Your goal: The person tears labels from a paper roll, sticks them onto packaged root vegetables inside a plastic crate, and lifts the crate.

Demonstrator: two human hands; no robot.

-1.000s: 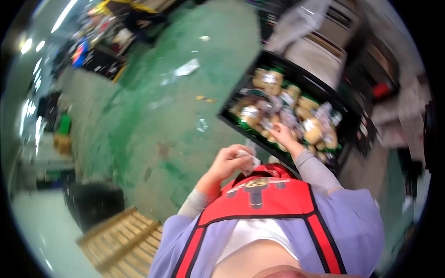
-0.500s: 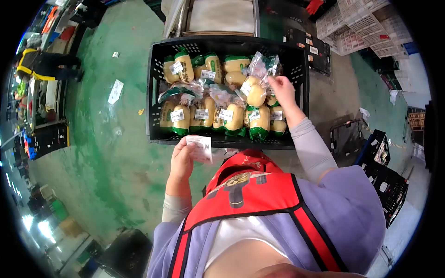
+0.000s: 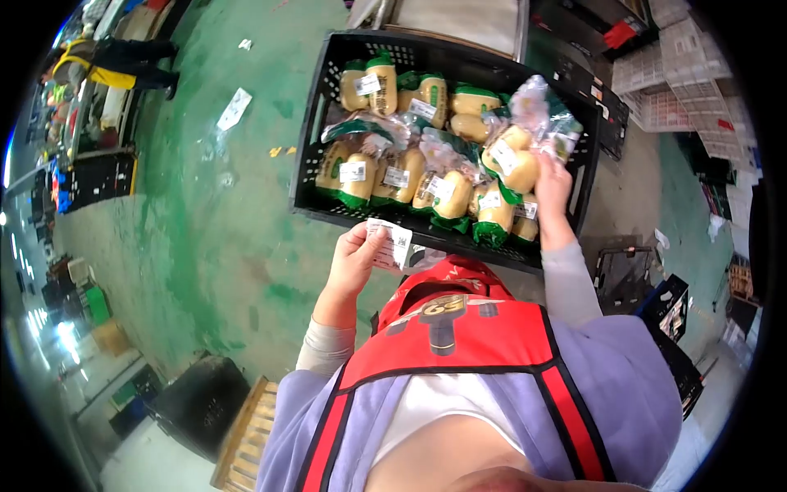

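Note:
My left hand (image 3: 352,261) is closed on a white printed label sheet (image 3: 392,244), pinched between thumb and fingers just outside the crate's near edge. Inside the black plastic crate (image 3: 426,232), my right hand (image 3: 553,190) grips the right side of a clear and green bag of potatoes (image 3: 515,157), which lies tilted on top of others. Part of my right fingers is hidden behind it. Two rows of similar bags, such as the bag of potatoes (image 3: 357,176) at the near left, fill the crate, and most carry white stickers.
Behind the crate is a metal-framed surface (image 3: 459,18). Stacked white crates (image 3: 668,61) and dark crates stand to the right. Another person (image 3: 106,66) in a yellow vest is at the far left. A paper sheet (image 3: 235,108) lies on the green floor.
The view has turned and shifted, so the crate appears slanted and farther right. My right hand has moved from the bag's top down along its right side. My left hand still holds the label sheet.

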